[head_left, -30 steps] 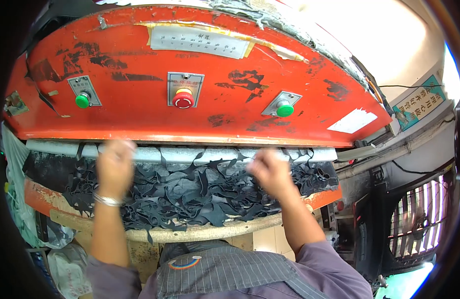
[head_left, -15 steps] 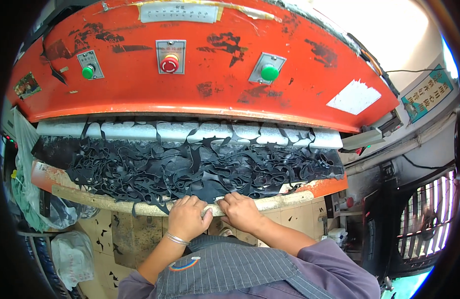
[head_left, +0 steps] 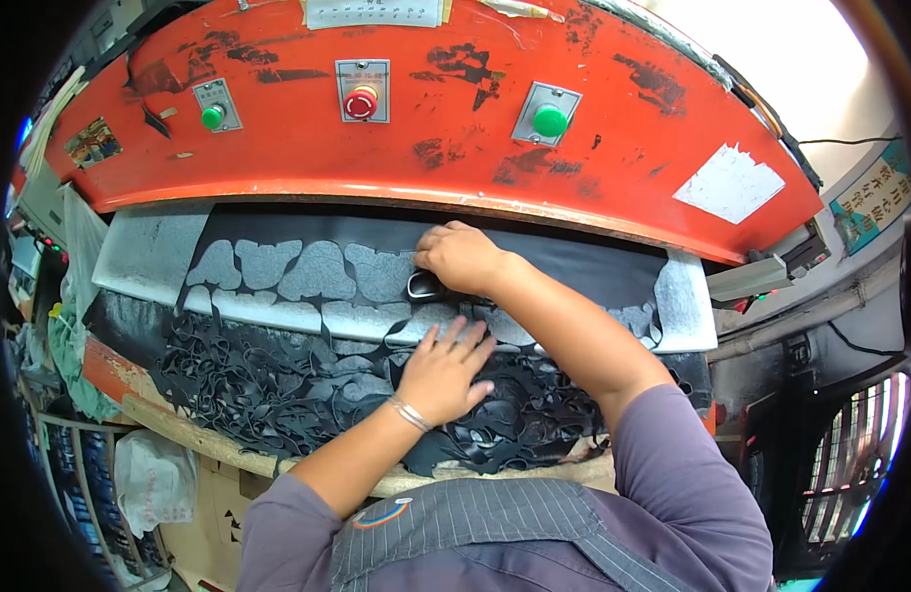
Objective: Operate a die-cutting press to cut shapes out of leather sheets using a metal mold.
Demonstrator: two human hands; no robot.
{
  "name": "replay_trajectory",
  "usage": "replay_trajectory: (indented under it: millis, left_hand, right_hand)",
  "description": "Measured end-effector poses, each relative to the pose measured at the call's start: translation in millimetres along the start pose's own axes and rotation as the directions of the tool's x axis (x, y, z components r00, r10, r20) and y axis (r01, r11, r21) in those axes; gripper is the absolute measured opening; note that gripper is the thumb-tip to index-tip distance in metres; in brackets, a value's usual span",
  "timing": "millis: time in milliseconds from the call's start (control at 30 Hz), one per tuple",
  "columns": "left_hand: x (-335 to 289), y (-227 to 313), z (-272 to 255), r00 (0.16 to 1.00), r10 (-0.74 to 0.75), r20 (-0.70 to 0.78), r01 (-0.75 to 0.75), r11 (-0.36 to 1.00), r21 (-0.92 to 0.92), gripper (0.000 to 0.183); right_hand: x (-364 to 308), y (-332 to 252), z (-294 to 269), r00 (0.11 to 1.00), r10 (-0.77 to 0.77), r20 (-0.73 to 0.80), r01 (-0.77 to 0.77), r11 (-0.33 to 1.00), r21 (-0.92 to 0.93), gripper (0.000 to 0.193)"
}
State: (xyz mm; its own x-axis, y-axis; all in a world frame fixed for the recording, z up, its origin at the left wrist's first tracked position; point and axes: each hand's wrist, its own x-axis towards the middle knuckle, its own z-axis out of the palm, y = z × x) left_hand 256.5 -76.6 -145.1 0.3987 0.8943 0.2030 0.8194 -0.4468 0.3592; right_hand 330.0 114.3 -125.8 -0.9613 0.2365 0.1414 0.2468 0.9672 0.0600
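Observation:
My right hand point(head_left: 462, 259) reaches far under the red machine's edge, fingers curled over a small dark metal cutting die point(head_left: 426, 287) with a bright rim; part of it is hidden beneath the hand. The die rests on a black sheet of leather-like material point(head_left: 594, 266), beside a row of cut-out shapes where the pale board point(head_left: 145, 261) shows through. My left hand point(head_left: 444, 375) is open, fingers spread, over the board's near edge and the tangled black offcuts point(head_left: 248, 390). A silver bangle circles the left wrist.
The red press beam point(head_left: 396, 148) spans the far side, with a red stop button point(head_left: 361, 102) and two green buttons point(head_left: 549, 120). A worn pale rail point(head_left: 209, 434) runs along the front. Plastic bags point(head_left: 154, 479) hang at left; a dark fan point(head_left: 860, 434) stands at right.
Both hands left the front rail; the right moved far forward onto the die, the left onto the board's near edge. The pale board slid toward me, exposing the black sheet.

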Motion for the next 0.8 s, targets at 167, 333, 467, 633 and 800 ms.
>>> replay_trajectory:
  millis: [167, 333, 467, 633, 800]
  left_hand:
    - [-64, 11, -3, 0.837, 0.104, 0.537, -0.024, 0.988, -0.154, 0.067]
    - [-62, -21, -66, 0.929, 0.064, 0.364, 0.156, 0.825, -0.543, 0.053]
    - [9, -30, -44, 0.934, -0.357, 0.013, 0.294, 0.747, -0.596, 0.057]
    - [83, -49, 31, 0.86, -0.509, -0.042, 0.445, 0.786, -0.429, 0.076]
    - [97, -42, 42, 0.864, -0.487, -0.127, 0.434, 0.85, -0.299, 0.082]
  right_hand:
    - [-1, 11, -29, 0.987, -0.068, 0.146, 0.053, 0.994, 0.1, 0.015]
    - [-58, 44, -64, 0.776, 0.63, 0.026, -0.62, 0.756, 0.21, 0.016]
    - [-111, 37, -34, 0.415, 0.906, 0.085, -0.788, 0.312, 0.531, 0.021]
    - [-122, 3, -11, 0.151, 0.945, 0.29, -0.633, -0.132, 0.763, 0.026]
    - [-164, -2, -1, 0.504, 0.845, -0.179, -0.755, 0.532, 0.384, 0.058]
